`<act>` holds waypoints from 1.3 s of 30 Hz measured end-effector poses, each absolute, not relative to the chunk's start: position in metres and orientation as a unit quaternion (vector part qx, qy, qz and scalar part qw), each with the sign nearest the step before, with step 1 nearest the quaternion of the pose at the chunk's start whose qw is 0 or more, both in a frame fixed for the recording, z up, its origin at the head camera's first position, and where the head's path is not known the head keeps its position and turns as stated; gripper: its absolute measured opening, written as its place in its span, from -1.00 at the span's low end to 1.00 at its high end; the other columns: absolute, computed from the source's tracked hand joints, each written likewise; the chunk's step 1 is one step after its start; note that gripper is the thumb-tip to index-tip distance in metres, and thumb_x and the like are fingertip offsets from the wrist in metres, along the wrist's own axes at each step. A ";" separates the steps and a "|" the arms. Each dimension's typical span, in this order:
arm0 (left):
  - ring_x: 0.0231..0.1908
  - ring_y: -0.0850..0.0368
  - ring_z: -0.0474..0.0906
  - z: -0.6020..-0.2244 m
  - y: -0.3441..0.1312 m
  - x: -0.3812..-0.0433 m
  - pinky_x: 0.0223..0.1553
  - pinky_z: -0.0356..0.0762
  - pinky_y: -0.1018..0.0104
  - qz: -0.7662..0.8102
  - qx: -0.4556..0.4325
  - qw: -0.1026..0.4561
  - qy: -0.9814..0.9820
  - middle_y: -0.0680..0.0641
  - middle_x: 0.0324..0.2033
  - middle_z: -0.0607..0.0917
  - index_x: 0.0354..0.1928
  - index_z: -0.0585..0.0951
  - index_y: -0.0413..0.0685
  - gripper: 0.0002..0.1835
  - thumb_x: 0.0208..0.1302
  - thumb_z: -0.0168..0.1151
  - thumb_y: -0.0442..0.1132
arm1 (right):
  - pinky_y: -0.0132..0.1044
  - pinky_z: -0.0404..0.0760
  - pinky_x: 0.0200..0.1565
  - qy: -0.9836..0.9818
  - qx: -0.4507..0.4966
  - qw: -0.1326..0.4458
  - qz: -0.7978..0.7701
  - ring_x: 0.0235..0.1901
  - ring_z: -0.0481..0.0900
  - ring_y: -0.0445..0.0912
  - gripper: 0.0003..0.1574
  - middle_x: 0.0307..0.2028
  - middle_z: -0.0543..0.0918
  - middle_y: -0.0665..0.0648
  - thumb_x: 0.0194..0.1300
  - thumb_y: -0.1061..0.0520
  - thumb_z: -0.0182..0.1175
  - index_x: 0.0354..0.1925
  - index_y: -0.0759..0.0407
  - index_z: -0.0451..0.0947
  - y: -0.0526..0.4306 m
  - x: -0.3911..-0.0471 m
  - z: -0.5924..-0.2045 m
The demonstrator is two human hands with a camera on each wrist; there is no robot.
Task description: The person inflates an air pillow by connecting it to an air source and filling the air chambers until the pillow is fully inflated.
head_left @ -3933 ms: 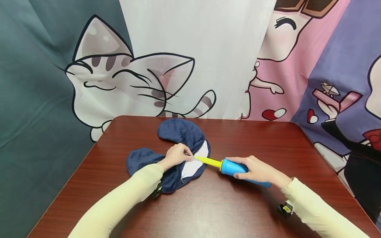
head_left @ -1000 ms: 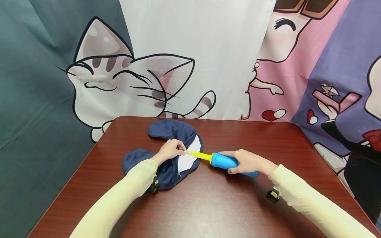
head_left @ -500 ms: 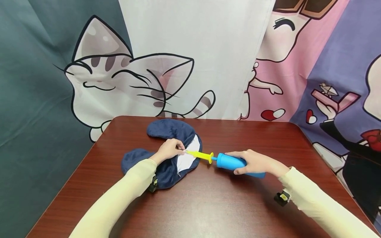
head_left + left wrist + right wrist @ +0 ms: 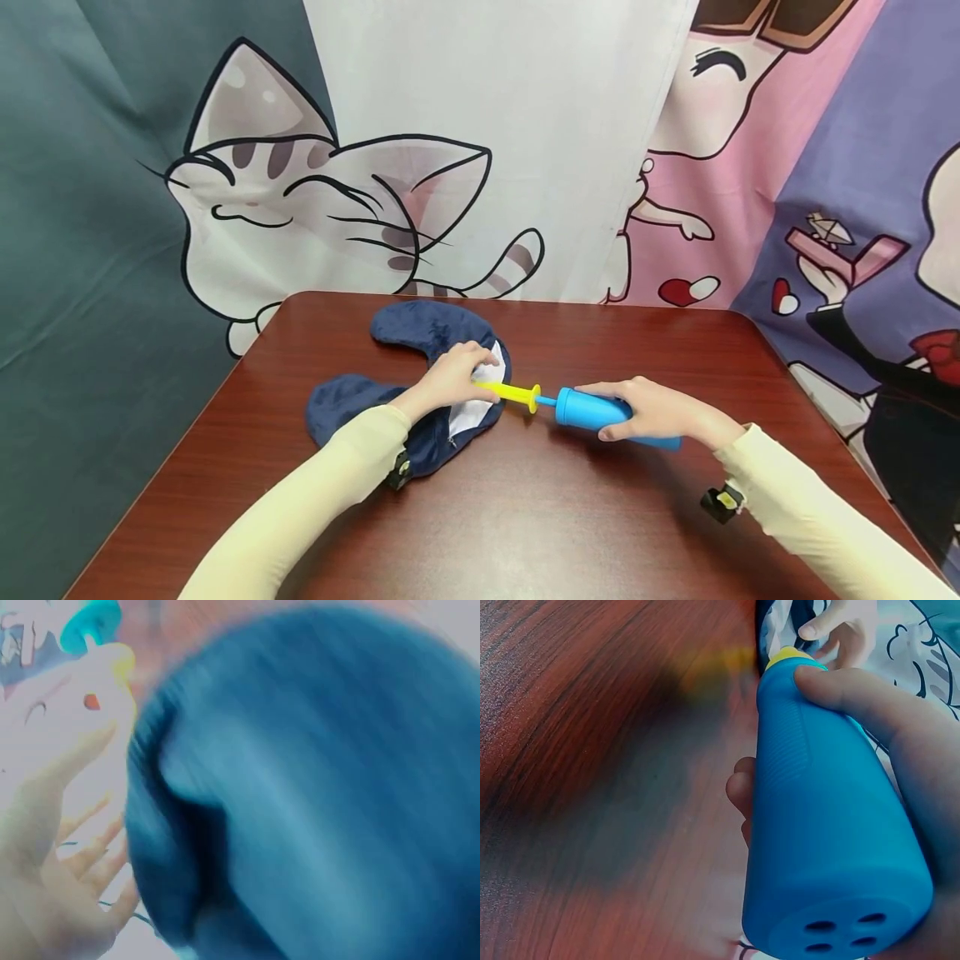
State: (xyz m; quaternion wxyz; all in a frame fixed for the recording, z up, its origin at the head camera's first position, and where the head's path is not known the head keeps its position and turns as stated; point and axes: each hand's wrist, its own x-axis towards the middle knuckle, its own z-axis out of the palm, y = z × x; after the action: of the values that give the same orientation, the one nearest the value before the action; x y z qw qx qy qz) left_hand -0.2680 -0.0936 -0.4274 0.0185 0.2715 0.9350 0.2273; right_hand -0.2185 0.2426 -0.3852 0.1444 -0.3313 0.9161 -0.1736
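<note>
A navy U-shaped neck pillow (image 4: 420, 323) lies on the table, its cover parted over a white inner part (image 4: 468, 417). Over that opening is my left hand (image 4: 450, 379), thumb and fingers apart, beside the yellow nozzle (image 4: 517, 393) of a hand pump. Whether the thumb touches the nozzle is unclear; the nozzle's tip is hidden by the hand. My right hand (image 4: 652, 408) grips the pump's blue barrel (image 4: 832, 810), fingers wrapped round it. A length of thin blue rod (image 4: 547, 401) shows between barrel and nozzle. In the left wrist view the navy pillow (image 4: 315, 795) is blurred.
The brown wooden table (image 4: 525, 517) carries the pillow and pump. Behind it hangs a cloth backdrop (image 4: 570, 125) with cartoon figures. A small black wrist camera (image 4: 722, 502) sits below the right sleeve.
My left hand has let go its pinch at the nozzle's tip and shifted right along the nozzle, fingers spreading. My right hand has drawn the barrel rightward, baring the rod. Earlier, pillow and pump shifted left.
</note>
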 end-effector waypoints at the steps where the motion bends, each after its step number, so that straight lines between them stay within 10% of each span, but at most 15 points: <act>1: 0.11 -0.08 0.47 -0.426 -0.089 -0.267 0.09 0.48 -0.02 0.231 0.286 0.024 0.929 -0.07 0.04 0.61 0.12 0.62 0.00 -0.42 0.06 0.51 0.04 | -0.10 0.60 -0.15 0.916 -0.332 0.145 -0.174 -0.05 0.54 0.00 -0.09 0.09 0.63 0.16 0.13 -0.16 0.42 0.39 0.00 0.36 0.243 -0.219 -0.385; 39: -0.18 0.21 0.60 -0.437 -0.053 -0.259 -0.14 0.54 0.42 0.254 0.343 0.028 0.904 0.04 -0.06 0.76 0.05 0.68 0.02 -0.57 0.21 0.39 0.05 | -0.17 0.57 -0.15 0.921 -0.319 0.151 -0.165 -0.05 0.55 -0.04 -0.07 0.10 0.64 0.11 0.09 -0.23 0.43 0.38 -0.05 0.39 0.260 -0.215 -0.364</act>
State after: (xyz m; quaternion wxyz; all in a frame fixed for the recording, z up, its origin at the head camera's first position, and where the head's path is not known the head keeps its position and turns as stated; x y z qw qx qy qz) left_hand -0.2589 -0.0535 -0.4369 0.0275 0.3435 0.9039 0.2536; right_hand -0.2154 0.2600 -0.3644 0.1505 -0.3189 0.9211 -0.1650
